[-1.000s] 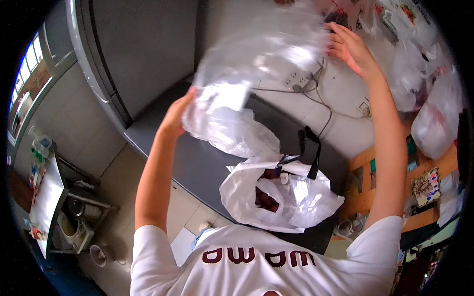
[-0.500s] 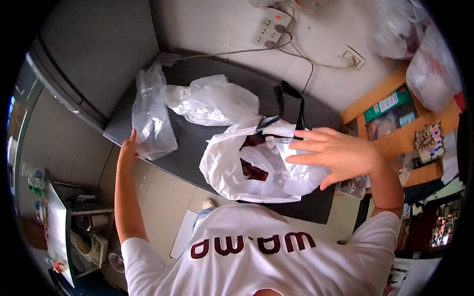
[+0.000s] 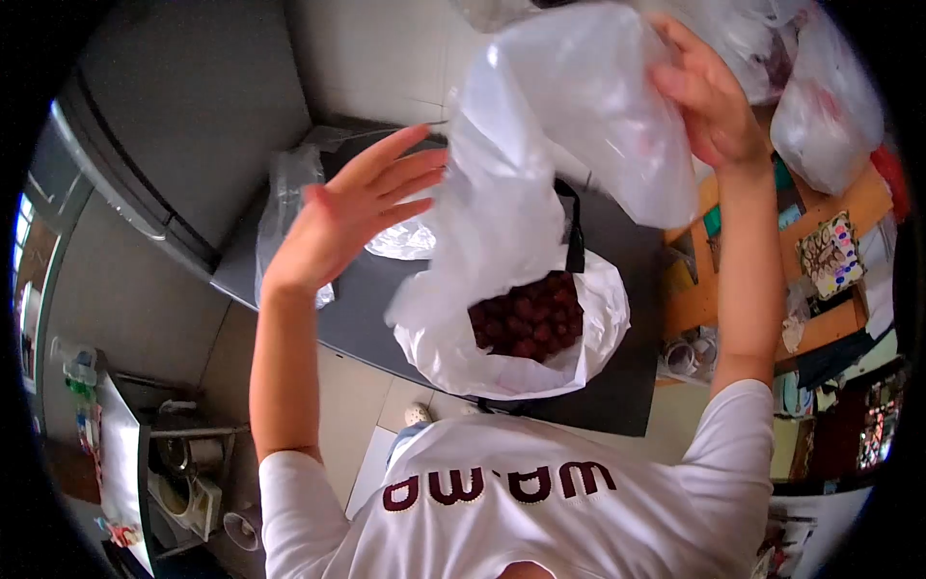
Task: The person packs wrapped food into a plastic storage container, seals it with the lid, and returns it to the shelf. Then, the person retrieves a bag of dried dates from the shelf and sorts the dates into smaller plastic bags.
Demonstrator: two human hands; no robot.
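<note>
My right hand [image 3: 709,96] is raised at the upper right, its fingers closed on a translucent plastic bag [image 3: 579,106]. The bag hangs, blurred by motion, above a white plastic bag [image 3: 603,328] with black handles. Inside that white bag lies a heap of small dark red fruits [image 3: 531,318] that look like dried dates. My left hand [image 3: 362,207] is spread open beside the lifted bag's left side; whether it touches the plastic I cannot tell. Behind it, partly covered, a clear bag [image 3: 405,236] rests on the dark tabletop [image 3: 367,309].
Another clear plastic bag [image 3: 285,217] lies at the table's left end, beside a grey cabinet [image 3: 193,116]. Filled bags [image 3: 830,125] hang at the upper right above a wooden shelf [image 3: 830,333]. A small rack [image 3: 183,463] stands at the lower left.
My right hand has lifted the translucent bag up out of the white bag, uncovering the dark red fruits. My left hand has left the clear bag at the left and moved right and up.
</note>
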